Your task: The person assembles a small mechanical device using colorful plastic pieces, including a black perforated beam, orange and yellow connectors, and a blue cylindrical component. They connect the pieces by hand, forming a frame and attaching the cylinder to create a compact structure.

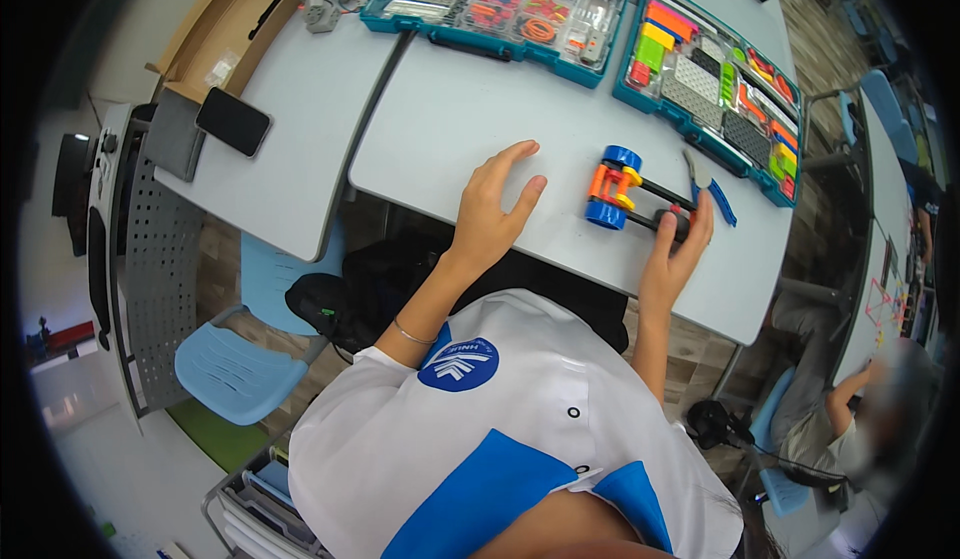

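A small toy vehicle (pixel 612 187) built from construction-kit parts lies on the white table, with blue wheels at its left end, orange and yellow pieces between them, and black bars running to the right. At its right end, my right hand (pixel 678 256) has its thumb and fingers around a black wheel-like part (pixel 680 221) with a red piece on it. My left hand (pixel 496 209) hovers left of the vehicle over the table's near edge, fingers and thumb apart, holding nothing. Blue-handled pliers (pixel 716 197) lie just beyond my right hand.
Two teal cases of sorted parts (pixel 478 47) (pixel 668 99) line the table's far side. To the left are a black phone (pixel 234 122), an open cardboard box (pixel 225 34) and a grey cable bundle (pixel 322 11). Blue chairs (pixel 235 369) stand lower left; another person sits at the right.
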### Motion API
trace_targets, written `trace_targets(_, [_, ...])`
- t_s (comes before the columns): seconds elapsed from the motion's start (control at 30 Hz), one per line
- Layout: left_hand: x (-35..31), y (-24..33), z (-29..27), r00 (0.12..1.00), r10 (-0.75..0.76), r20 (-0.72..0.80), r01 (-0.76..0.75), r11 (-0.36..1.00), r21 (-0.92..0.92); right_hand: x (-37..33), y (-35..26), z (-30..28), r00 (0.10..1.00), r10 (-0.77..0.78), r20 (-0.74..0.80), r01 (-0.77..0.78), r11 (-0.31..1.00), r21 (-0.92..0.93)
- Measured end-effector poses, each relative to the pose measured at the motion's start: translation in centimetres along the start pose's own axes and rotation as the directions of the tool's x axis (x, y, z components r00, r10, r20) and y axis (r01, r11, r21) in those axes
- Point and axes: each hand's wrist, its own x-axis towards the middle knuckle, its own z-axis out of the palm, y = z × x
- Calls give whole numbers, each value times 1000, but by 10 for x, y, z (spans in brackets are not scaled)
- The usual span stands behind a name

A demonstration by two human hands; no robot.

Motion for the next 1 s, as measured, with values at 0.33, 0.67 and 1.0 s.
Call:
trace_targets(0.33, [11,-22,-30,980,-41,-194,51,997,50,-7,-38,38,917,-168,362,135,984,115])
trace_targets(0.67, [26,-29,-69,965,-36,-260,89,977,195,-9,-39,47,869,-214,447,215,975,48])
trace_targets(1.0, [59,-68,-107,865,33,-502,66,982,177,-8,-39,45,891,-180,417,158,984,88])
